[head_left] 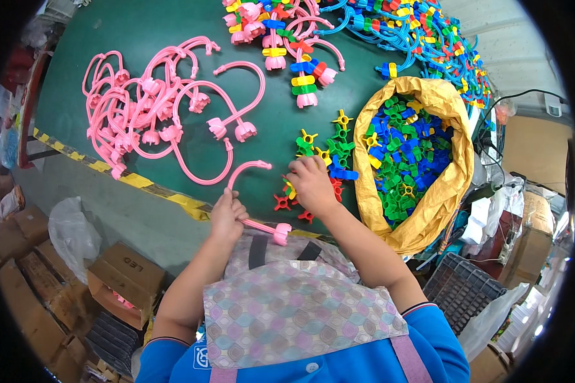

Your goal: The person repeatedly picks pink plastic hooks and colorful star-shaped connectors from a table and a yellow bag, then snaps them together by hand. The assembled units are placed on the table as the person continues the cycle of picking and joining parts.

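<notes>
Head view: left hand (227, 214) closed around a pink curved stem (249, 191) with a flower-shaped cap at its lower end, held just above the near edge of the green table (140, 32). Right hand (311, 185) palm down, fingers curled onto a small scatter of loose green, yellow, blue and red clips (329, 153) on the table; pinching one or only touching, hard to tell, fingertips being hidden. Just right of that hand, an open yellow sack (457, 172) full of the same coloured clips. Up left, well apart, a tangled heap of pink stems (147, 108). At the far edge, finished pink stems (287, 32) strung with clips, beside blue ones (415, 25). Cardboard boxes (121, 274) on the floor, lower left.
</notes>
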`<state>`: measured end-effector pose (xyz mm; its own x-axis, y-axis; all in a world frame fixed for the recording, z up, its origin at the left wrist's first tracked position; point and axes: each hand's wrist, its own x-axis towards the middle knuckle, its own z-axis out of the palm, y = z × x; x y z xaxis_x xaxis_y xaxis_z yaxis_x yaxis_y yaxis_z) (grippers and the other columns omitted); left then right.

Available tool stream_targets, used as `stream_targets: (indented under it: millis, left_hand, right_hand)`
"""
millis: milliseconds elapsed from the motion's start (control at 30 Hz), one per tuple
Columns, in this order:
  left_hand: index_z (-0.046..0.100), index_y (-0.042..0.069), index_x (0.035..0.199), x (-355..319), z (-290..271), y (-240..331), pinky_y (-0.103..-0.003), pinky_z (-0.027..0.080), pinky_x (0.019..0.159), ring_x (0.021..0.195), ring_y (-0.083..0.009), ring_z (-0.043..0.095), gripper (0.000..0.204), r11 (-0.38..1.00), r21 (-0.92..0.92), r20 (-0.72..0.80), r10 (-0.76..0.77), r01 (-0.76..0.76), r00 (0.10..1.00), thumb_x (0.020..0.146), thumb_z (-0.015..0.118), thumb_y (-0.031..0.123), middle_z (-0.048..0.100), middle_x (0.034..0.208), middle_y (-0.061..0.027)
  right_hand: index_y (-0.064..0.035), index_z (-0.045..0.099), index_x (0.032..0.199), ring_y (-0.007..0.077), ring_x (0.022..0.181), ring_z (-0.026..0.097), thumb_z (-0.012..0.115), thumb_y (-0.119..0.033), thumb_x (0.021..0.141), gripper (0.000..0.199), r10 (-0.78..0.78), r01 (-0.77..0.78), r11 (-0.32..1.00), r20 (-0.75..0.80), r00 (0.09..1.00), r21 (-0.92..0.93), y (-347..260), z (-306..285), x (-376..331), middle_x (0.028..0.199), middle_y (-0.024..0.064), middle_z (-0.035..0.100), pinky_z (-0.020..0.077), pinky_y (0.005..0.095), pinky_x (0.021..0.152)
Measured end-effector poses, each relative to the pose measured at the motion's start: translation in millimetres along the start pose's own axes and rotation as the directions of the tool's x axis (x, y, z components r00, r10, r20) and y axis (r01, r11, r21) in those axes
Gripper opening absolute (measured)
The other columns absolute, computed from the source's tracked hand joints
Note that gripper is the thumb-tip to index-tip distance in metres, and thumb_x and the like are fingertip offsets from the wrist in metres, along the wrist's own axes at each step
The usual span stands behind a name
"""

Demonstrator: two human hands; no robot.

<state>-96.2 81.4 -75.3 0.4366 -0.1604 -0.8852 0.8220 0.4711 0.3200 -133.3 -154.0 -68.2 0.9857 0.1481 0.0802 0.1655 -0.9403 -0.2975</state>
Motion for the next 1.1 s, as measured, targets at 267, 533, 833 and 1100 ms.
stream_targets:
  millis: [267, 533, 833, 1100]
  left_hand:
    - [0.054, 0.01, 0.096, -18.1, 41.9, -5.2, -0.021, 0.024, 0.042, 0.047, -0.0054, 0.026, 0.024, 0.961, 0.166, 0.186, -0.25, 0.221, 0.95, 0.106, 0.051, 0.032, 0.03, 0.059, 0.0061]
    - [0.055, 0.01, 0.094, -18.8, 60.5, 1.2, -0.022, 0.026, 0.043, 0.049, -0.0064, 0.029, 0.027, 0.953, 0.079, 0.292, -0.302, 0.291, 0.908, 0.107, 0.047, 0.033, 0.034, 0.062, 0.0044]
    - [0.054, 0.009, 0.093, -6.4, 62.3, -11.2, -0.022, 0.028, 0.046, 0.051, -0.0077, 0.03, 0.028, 0.925, -0.058, 0.205, -0.358, 0.376, 0.911, 0.107, 0.047, 0.032, 0.034, 0.062, 0.0039]
    - [0.053, 0.011, 0.091, -18.6, 78.1, -17.6, -0.024, 0.028, 0.046, 0.051, -0.0082, 0.029, 0.028, 0.949, 0.058, 0.189, -0.314, 0.309, 0.93, 0.107, 0.047, 0.033, 0.033, 0.063, 0.0042]
  right_hand:
    - [-0.0105, 0.073, 0.101, 0.0263, 0.105, 0.061, 0.085, -0.019, 0.071, 0.033, 0.418, -0.252, 0.799, -0.203, 0.886, 0.545, -11.2, -25.6, 4.0, 0.107, 0.0049, 0.071, 0.0398, 0.0411, 0.096]
    - [-0.0046, 0.065, 0.12, 0.03, 0.107, 0.055, 0.085, -0.027, 0.073, 0.055, 0.439, -0.39, 0.854, -0.077, 0.895, 0.344, 14.0, -67.3, -22.9, 0.115, 0.0098, 0.062, 0.0438, 0.0433, 0.091]
    - [-0.0084, 0.065, 0.094, 0.027, 0.105, 0.053, 0.083, -0.015, 0.069, 0.032, 0.352, -0.355, 0.934, -0.09, 0.932, -0.024, 63.7, -49.3, -77.5, 0.112, 0.0047, 0.061, 0.04, 0.0405, 0.086]
    - [-0.0025, 0.06, 0.096, 0.0245, 0.085, 0.068, 0.084, -0.009, 0.075, 0.033, 0.567, -0.315, 0.63, -0.144, 0.811, 0.71, 12.6, -69.5, -9.6, 0.094, 0.0104, 0.064, 0.0549, 0.0341, 0.07]
